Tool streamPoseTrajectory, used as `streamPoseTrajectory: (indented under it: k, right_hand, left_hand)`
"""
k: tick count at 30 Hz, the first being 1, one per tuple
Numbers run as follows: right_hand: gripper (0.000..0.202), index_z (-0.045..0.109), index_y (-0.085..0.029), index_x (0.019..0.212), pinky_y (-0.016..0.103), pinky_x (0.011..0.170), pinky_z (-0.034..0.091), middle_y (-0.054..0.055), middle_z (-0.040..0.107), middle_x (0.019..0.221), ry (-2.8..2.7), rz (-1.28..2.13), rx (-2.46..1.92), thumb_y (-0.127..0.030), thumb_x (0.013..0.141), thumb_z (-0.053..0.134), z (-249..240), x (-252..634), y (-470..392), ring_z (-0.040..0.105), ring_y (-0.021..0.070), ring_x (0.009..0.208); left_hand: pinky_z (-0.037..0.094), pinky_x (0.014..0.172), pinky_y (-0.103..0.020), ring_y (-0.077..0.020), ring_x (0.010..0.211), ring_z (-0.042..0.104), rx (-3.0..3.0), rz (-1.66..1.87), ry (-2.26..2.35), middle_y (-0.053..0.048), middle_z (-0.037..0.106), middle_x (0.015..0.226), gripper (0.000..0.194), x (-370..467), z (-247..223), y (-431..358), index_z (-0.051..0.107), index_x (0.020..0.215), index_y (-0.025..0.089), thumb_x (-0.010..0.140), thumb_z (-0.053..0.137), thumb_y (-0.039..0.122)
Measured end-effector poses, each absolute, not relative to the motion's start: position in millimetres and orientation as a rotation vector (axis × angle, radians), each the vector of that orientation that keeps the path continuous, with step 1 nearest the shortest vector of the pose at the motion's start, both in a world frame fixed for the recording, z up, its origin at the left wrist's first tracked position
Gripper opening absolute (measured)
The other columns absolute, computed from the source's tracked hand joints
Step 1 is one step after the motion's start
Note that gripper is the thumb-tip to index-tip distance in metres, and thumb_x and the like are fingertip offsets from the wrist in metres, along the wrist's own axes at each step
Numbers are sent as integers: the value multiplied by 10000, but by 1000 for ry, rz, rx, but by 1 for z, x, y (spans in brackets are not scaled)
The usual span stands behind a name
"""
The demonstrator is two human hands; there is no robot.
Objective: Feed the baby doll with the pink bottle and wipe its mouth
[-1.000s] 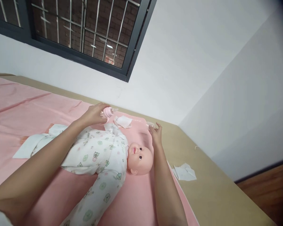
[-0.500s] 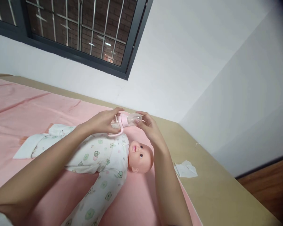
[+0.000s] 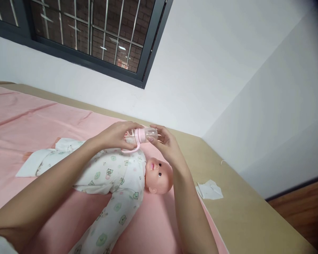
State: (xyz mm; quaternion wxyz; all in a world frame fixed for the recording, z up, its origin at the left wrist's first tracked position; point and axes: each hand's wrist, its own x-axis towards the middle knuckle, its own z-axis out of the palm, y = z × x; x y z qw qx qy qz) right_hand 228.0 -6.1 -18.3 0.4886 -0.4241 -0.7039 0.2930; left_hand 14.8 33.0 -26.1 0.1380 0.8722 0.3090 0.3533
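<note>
A baby bottle (image 3: 141, 135) with a pink collar, a pink handle and a clear cap lies sideways in the air above the doll's chest. My left hand (image 3: 119, 135) is wrapped round the bottle's body at its left end. At the other end, the thumb and fingers of my right hand (image 3: 164, 141) close round the clear cap. Beneath my hands a baby doll (image 3: 158, 175) lies on its back, its head to the right, in white clothes (image 3: 102, 173) with green bear prints.
A pink sheet (image 3: 148, 222) covers much of the wooden surface (image 3: 243, 208). A crumpled white tissue (image 3: 210, 189) lies right of the doll's head. Behind are a white wall and a barred window (image 3: 90, 35).
The fingers of my right hand have shifted slightly left along the cap. My left hand has turned a little on the bottle, and red print now shows on its body.
</note>
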Motion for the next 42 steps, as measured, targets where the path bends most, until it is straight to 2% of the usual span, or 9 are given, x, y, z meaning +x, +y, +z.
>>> streamPoseTrajectory:
  k: [15,26,37,42]
  right_hand:
    - [483,641,-243,999,421,920,523,47,655,1095,-1659,820,-926,-402,591,846,-20,221,-9,625,221,1027]
    - [471,597,-238,910,382,850,538,25,645,1028,-1652,851,-948,-378,548,865,-22,218,-9,628,189,926]
    - [536,565,-235,895,379,835,535,41,627,1119,-1597,826,-995,-423,496,870,-30,209,-5,628,187,909]
    - [515,570,-231,913,382,849,541,47,618,1168,-1588,806,-996,-396,520,857,-30,206,-7,628,182,924]
  left_hand:
    - [432,680,-255,-196,830,600,2567,1068,879,-8,670,946,535,9,-22,33,661,1121,232,586,661,214]
    - [435,690,-256,-201,845,603,2632,1072,882,-5,661,953,467,6,-23,35,650,1034,211,568,643,187]
    - [433,696,-269,-232,884,601,2606,996,947,-23,662,991,448,3,-21,38,647,1005,202,557,637,190]
    - [428,689,-264,-222,883,596,2623,1032,904,-21,651,960,425,2,-23,40,637,989,193,564,629,192]
